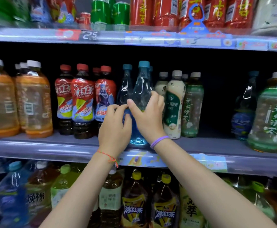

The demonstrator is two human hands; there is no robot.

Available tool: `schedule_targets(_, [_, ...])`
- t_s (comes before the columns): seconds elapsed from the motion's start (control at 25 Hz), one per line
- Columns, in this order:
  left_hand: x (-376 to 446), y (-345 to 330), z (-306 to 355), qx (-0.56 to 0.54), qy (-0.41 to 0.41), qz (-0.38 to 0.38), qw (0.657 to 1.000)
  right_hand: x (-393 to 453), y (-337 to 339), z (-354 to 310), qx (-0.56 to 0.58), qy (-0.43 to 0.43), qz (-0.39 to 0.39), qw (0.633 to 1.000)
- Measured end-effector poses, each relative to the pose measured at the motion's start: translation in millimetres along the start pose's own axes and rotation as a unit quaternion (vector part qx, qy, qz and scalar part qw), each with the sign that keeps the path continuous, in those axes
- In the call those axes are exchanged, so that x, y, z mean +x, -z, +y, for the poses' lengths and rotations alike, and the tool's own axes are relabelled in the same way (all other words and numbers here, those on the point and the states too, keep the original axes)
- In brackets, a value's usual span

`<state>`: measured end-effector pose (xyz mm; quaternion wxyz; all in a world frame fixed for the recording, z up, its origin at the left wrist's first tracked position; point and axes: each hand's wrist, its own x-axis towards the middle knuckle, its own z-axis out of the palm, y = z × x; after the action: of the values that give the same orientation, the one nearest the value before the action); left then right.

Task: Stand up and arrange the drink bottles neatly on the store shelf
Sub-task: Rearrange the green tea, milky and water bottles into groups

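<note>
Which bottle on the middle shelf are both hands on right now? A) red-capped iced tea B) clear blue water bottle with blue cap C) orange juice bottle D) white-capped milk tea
B: the left hand and right hand both wrap the clear blue water bottle, which stands upright between the iced tea and milk tea rows.

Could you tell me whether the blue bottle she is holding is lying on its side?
No, the blue bottle stands upright on the middle shelf, cap up, with the left hand and right hand around it.
</note>
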<state>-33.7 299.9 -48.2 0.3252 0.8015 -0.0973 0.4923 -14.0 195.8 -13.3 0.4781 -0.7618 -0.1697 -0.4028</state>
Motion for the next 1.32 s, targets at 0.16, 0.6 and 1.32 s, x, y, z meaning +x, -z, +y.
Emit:
schedule_targets(0.16, [-4, -6, 16, -0.012, -0.001, 0.082, 0.997, 3, 16, 0, -0.026, 0.002, -0.054, 0.998])
schedule_targets(0.6, [-22, -124, 180, -0.174, -0.073, -0.121, 0.975, 8, 220, 81, -0.366, 0.184, 0.154, 0.899])
schedule_targets(1.32, [-40, -170, 222, 0.035, 0.090, -0.128, 0.987, 12, 273, 137, -0.200, -0.053, -0.087, 0.975])
